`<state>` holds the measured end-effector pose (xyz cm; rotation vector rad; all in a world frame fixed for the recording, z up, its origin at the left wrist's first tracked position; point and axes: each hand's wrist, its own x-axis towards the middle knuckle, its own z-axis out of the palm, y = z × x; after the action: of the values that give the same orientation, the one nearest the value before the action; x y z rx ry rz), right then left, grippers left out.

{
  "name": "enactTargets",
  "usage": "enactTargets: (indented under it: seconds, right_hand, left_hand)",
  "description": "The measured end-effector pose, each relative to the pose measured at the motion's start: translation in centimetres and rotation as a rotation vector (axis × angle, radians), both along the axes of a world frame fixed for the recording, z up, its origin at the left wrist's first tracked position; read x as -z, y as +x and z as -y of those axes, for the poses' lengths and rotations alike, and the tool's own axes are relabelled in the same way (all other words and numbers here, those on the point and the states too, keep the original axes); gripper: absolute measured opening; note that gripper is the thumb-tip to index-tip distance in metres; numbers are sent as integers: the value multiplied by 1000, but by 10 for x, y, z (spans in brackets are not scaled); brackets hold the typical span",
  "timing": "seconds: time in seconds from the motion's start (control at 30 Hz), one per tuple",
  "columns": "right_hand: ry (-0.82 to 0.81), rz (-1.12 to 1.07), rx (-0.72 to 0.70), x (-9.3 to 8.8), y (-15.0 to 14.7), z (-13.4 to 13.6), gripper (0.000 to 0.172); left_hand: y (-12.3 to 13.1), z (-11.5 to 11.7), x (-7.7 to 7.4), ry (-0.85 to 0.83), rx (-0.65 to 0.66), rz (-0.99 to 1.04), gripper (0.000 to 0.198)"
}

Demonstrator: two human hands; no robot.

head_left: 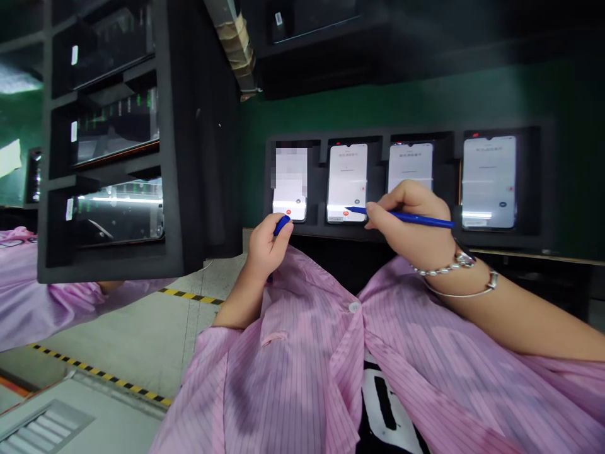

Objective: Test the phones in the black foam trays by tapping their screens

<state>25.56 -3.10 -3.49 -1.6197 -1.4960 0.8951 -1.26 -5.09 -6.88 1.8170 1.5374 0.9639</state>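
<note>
My right hand (411, 221) is closed round a blue pen (420, 220), its tip over the lower part of the second smartphone (347, 176) from the left, near a red round icon. Whether the tip touches the glass I cannot tell. Between the thumb and fingers of my left hand (268, 246) is a small blue pen cap (282, 225), just below the leftmost smartphone (290, 189). A third smartphone (410, 161) is partly covered by my right hand. The rightmost smartphone (489, 183) also has a lit white screen. All lie in a dark foam tray (532, 183).
A stack of black foam trays (174, 189) with dark-screened phones rises at the left. Behind stands a taped post (241, 53). Another tray with a phone (312, 22) is at the back. A co-worker's pink sleeve (61, 309) shows at far left. The tabletop (302, 113) is green.
</note>
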Motion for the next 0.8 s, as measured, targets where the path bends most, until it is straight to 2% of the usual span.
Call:
enactTargets:
  seconds: [0.1,0.2,0.27,0.43,0.63,0.73,0.8]
  right_hand:
    - [-2,-53,-163,-3,-32,-6,27]
    - [-16,-60,-293,3,-61,-16,26]
    - [-36,-27,-328,10,-72,-21,25]
    - [-45,45,-315,19,-79,-23,24]
    - [-13,89,-328,23,-83,-25,26]
    - [-18,60,-269,17,-78,-24,28]
    - [-26,-28,-181,5,-70,-18,28]
  left_hand:
    - [-3,3,0,14,-35,27,44]
    - [-8,10,-2,5,-54,52,42]
    - [-12,16,-2,-15,-66,51,42]
    - [-21,27,3,-11,-93,-4,47]
    - [-24,26,5,17,-70,-4,45]
    - [-22,25,1,31,-52,1,38]
    - [-20,25,-2,40,-18,11,30]
